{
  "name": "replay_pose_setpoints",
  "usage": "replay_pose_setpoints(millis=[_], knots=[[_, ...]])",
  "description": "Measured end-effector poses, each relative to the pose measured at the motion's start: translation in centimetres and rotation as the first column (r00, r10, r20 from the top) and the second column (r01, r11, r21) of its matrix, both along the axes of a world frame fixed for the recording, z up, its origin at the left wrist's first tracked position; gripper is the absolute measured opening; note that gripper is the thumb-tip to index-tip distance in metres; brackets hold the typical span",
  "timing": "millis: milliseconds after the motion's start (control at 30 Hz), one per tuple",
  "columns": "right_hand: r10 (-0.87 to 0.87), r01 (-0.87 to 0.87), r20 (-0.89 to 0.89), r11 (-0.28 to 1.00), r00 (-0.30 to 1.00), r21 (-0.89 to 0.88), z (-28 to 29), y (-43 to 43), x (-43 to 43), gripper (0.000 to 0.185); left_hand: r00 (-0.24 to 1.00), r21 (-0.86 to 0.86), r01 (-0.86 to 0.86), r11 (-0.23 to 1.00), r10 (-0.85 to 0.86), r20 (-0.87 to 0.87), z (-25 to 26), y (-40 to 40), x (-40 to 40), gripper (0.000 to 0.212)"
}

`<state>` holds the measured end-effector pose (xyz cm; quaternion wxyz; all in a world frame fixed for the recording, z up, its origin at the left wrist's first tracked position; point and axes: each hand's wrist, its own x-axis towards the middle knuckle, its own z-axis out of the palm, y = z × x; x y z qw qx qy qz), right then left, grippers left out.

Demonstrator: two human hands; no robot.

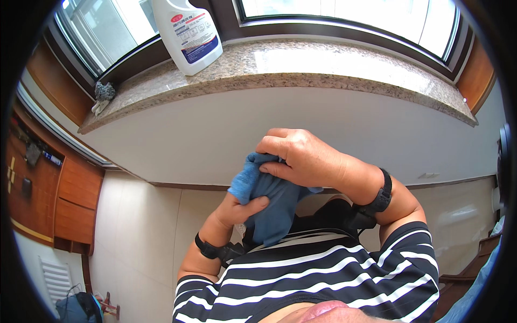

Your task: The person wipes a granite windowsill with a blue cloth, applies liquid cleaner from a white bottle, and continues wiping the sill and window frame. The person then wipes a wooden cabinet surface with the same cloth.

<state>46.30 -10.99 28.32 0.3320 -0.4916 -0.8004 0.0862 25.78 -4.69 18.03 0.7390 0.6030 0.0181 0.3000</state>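
Note:
A blue cloth (pixel 274 206) hangs bunched between my two hands, in front of my striped shirt. My right hand (pixel 297 155) pinches its upper edge between thumb and fingers. Lower and to the left, my left hand (pixel 242 208) has its thumb over the cloth, while its fingers are hidden under the fabric. Beyond the hands, a white plastic cleaner bottle (pixel 192 40) with a printed label stands upright on the speckled stone windowsill (pixel 278 80). A grey scouring pad (pixel 105 92) lies at the sill's left end with a pale crumpled item beside it.
Dark-framed windows (pixel 343 32) rise behind the sill, above a white wall (pixel 323 117). Wooden cabinets (pixel 76 202) stand at the left, and a blue bag (pixel 78 309) sits low there. Wooden furniture (pixel 460 278) is at the lower right.

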Motion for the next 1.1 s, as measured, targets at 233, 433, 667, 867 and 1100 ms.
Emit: replay_pose_setpoints(millis=[233,433,667,867,1100], knots=[[-0.505,0.326,0.049,0.626,0.862,0.709,6.5,-2.5,8.6,0.033,0.603,0.383,-0.798,0.465,0.618,0.504,5.9,4.1,-0.8,0.031],[-0.697,0.590,-0.058,0.556,0.714,0.586,6.9,-2.6,16.8,0.038,0.505,0.742,-0.587,-0.324,0.570,0.649,11.2,9.1,5.5,0.023],[-0.730,0.620,-0.011,0.572,0.683,0.538,5.8,-3.2,17.0,0.034,0.550,0.682,-0.619,-0.391,0.404,0.731,11.4,10.3,9.6,0.043],[-0.741,0.630,-0.007,0.566,0.672,0.532,5.8,-3.0,16.7,0.030,0.556,0.690,-0.619,-0.374,0.412,0.722,11.8,11.6,5.3,0.033],[-0.770,0.644,-0.014,0.523,0.638,0.558,5.8,-2.9,16.2,0.028,0.665,0.743,-0.582,-0.329,0.332,0.668,12.4,9.4,11.0,0.029]])
